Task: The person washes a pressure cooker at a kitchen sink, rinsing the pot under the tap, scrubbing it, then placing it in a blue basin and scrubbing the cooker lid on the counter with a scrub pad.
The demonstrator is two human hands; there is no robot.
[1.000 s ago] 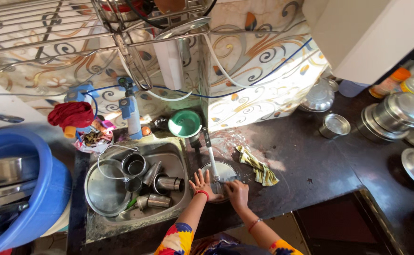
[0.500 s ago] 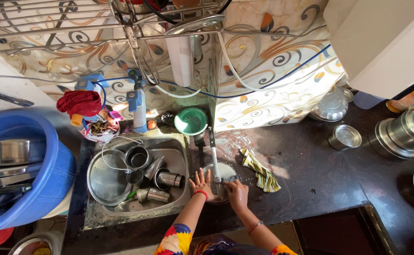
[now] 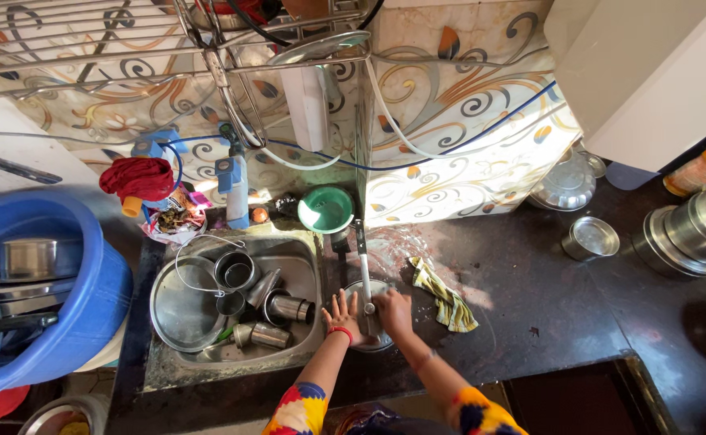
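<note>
A round steel pan (image 3: 359, 287) with a long white and black handle (image 3: 363, 262) lies flat on the dark counter, just right of the sink. My left hand (image 3: 342, 312) rests on the pan's left side with its fingers spread. My right hand (image 3: 392, 309) is bunched on the pan's right side near the base of the handle. Its fingers curl over a small grey scrubber that is mostly hidden. A red bangle circles my left wrist.
The steel sink (image 3: 309, 256) holds a large plate (image 3: 177, 310) and several steel cups. A green bowl (image 3: 325, 209) sits behind the pan and a striped cloth (image 3: 443, 296) to its right. A blue tub (image 3: 87, 282) stands at left; steel containers (image 3: 695, 229) at far right.
My right hand has slid up the pan toward the handle and my forearm has swung further over the counter. My left hand has stayed on the pan.
</note>
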